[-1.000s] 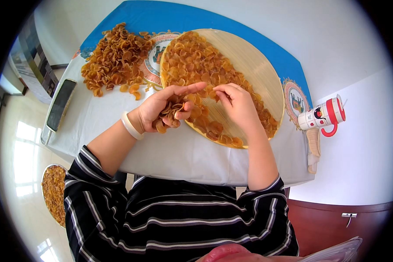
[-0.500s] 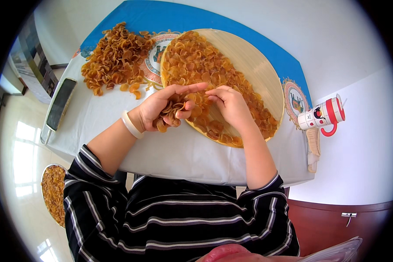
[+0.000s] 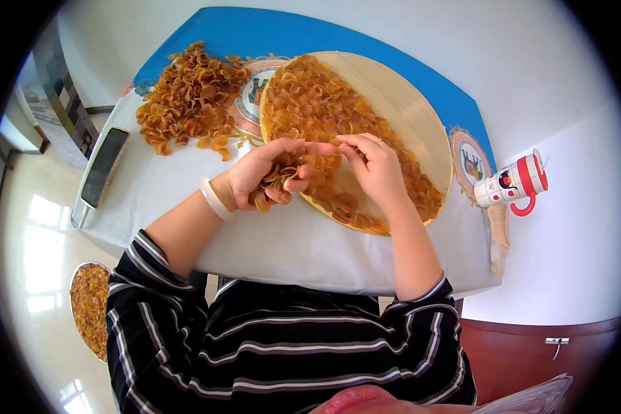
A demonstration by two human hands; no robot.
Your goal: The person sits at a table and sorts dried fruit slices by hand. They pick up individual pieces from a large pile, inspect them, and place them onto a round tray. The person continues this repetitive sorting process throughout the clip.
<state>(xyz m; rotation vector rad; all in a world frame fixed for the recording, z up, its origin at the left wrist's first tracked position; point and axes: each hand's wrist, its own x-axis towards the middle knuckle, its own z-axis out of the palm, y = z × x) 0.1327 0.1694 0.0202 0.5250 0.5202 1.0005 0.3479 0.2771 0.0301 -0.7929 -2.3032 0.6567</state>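
Note:
My left hand [image 3: 255, 171], with a white bangle at its wrist, is cupped around a handful of dried amber-brown slices [image 3: 280, 176]. Thumb and fingertips of my right hand [image 3: 376, 169] are pinched together close to the left fingertips; what they hold, if anything, is too small to make out. Both hands are over the near left part of a round, pale woven tray [image 3: 400, 93]. A broad layer of similar slices [image 3: 324, 103] covers the tray's left and near parts, and its far right part is bare.
A heap of dried slices [image 3: 186, 100] lies on the tablecloth [image 3: 159, 186] left of the tray. A phone on a stand [image 3: 105, 167] is at the left edge. A red-and-white mug [image 3: 514, 181] stands at the right. Another slice-covered tray [image 3: 90, 307] is low at the left.
The whole view has shifted slightly. My right fingertips are now closer to the left fingertips. The left hand still holds its handful.

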